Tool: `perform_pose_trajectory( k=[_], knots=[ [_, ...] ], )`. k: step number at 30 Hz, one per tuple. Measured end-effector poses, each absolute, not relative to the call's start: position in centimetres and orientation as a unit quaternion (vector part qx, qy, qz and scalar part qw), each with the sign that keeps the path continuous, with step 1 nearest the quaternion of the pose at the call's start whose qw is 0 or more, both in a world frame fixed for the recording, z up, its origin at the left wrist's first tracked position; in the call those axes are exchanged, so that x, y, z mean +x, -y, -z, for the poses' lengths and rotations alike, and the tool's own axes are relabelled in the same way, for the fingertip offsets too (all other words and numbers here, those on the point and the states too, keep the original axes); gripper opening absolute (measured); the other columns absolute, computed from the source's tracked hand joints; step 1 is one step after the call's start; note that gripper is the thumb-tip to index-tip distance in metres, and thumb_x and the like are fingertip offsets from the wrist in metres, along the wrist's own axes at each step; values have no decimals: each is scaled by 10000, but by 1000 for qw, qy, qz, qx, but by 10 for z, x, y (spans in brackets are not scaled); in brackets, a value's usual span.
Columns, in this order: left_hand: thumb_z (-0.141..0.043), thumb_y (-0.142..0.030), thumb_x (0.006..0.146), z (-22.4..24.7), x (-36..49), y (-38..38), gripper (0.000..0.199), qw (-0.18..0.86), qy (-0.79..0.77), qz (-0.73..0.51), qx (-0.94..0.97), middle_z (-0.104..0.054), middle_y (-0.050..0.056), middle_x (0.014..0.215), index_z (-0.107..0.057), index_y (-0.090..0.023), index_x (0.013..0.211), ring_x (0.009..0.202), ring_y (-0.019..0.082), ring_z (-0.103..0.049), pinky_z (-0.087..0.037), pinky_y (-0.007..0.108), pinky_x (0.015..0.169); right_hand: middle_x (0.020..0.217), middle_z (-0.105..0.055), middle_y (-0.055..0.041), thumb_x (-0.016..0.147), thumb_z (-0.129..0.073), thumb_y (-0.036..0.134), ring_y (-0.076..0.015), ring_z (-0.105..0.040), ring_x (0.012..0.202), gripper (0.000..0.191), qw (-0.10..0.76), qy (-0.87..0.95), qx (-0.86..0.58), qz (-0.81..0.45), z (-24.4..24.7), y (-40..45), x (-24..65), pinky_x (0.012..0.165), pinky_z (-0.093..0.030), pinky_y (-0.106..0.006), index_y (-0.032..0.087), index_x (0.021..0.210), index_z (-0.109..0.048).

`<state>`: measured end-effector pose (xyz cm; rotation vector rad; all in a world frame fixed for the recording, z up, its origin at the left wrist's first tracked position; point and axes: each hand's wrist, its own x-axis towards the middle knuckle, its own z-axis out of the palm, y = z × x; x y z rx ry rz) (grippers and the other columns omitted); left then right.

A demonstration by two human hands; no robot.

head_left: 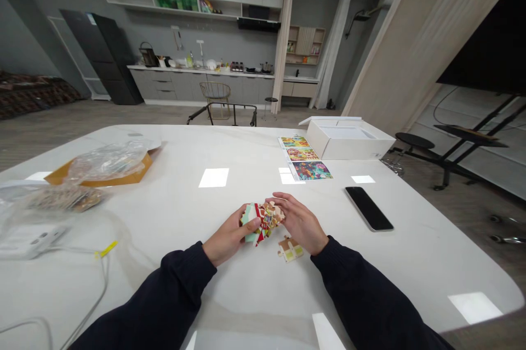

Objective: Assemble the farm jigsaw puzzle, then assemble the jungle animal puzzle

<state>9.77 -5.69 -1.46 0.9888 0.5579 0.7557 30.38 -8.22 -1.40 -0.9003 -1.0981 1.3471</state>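
A bunch of colourful jigsaw puzzle pieces (263, 219) is held just above the white table, in front of me. My left hand (232, 232) grips the bunch from the left, with the thumb lying across its top. From the other side my right hand (299, 219) curves around the bunch's right edge, its fingers bent against the pieces. Some of the right fingertips are hidden behind the bunch. A small brown and yellow-green puzzle piece (290, 249) lies on the table below my right hand; whether it is one piece or a joined few I cannot tell.
Picture sheets (306, 157) lie beside an open white box (349, 139) at the back right. A black phone (369, 208) rests on the right. On the left are clear plastic bags (110, 161), bagged pieces (63, 198), a power strip (35, 241) and a cable (104, 279).
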Motion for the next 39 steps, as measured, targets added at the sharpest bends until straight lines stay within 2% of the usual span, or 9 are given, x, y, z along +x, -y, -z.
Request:
perform_pose_trajectory(
  k=[4, 7, 9, 14, 18, 23, 27, 32, 39],
  knots=[
    [-822, -439, 822, 15, 91, 52, 505, 776, -264, -367, 440, -722, 136, 1127, -628, -149, 1187, 903, 208, -687, -509, 293, 788, 1397, -608, -84, 910, -637, 522, -302, -503, 1360, 455, 462, 631, -519, -345, 3, 86, 348, 1170, -362, -515, 288, 1299, -624],
    [-825, -426, 824, 15, 86, 48, 504, 773, -281, -374, 428, -713, 143, 1175, -624, -153, 1197, 852, 179, -679, -494, 259, 707, 1286, -641, -132, 649, -883, 478, -368, -529, 1279, 629, 304, 707, -599, -221, 9, 86, 387, 1146, -372, -556, 234, 1201, -705],
    [-838, -420, 811, 15, 85, 47, 521, 775, -291, -373, 419, -703, 147, 1209, -618, -158, 1204, 869, 182, -681, -498, 260, 707, 1214, -652, -134, 552, -940, 406, -362, -570, 1199, 634, 247, 725, -612, -197, 16, 86, 401, 1097, -423, -533, 215, 1121, -734],
    [-848, -430, 796, 14, 87, 49, 525, 763, -292, -378, 435, -723, 134, 1119, -621, -145, 1173, 856, 189, -684, -501, 265, 698, 969, -665, -59, 686, -854, 328, -240, -628, 912, 306, 243, 727, -614, -190, 24, 84, 400, 867, -518, -394, 208, 914, -690],
    [-841, -421, 806, 16, 87, 47, 518, 761, -289, -385, 435, -713, 142, 1176, -616, -150, 1186, 935, 209, -691, -517, 286, 772, 871, -654, -30, 680, -850, 349, -210, -612, 807, 330, 261, 701, -630, -208, 18, 84, 395, 767, -500, -357, 211, 874, -621],
    [-839, -421, 808, 17, 85, 46, 540, 763, -289, -384, 432, -695, 154, 1237, -602, -159, 1216, 994, 233, -692, -523, 305, 804, 750, -670, 4, 718, -824, 425, -189, -661, 714, 396, 321, 622, -560, -443, 0, 91, 386, 682, -488, -317, 220, 881, -527],
    [-845, -425, 800, 16, 86, 47, 547, 765, -288, -379, 433, -695, 154, 1244, -607, -162, 1217, 956, 220, -691, -521, 293, 764, 742, -676, 18, 595, -917, 387, -163, -635, 660, 534, 238, 618, -510, -549, -8, 98, 375, 645, -466, -286, 203, 972, -587],
    [-840, -416, 808, 17, 87, 46, 515, 762, -283, -388, 434, -701, 143, 1208, -610, -159, 1191, 912, 196, -684, -515, 268, 723, 725, -579, 60, 567, -932, 298, -128, -533, 622, 605, 135, 684, -549, -461, -4, 102, 361, 588, -404, -259, 196, 1091, -646],
    [-835, -399, 817, 20, 88, 46, 490, 766, -271, -392, 432, -723, 131, 1134, -625, -153, 1187, 924, 206, -695, -532, 273, 759, 917, -584, 8, 484, -964, 234, -161, -529, 783, 595, 108, 736, -587, -320, -3, 109, 338, 678, -401, -267, 203, 948, -592]
  ],
)
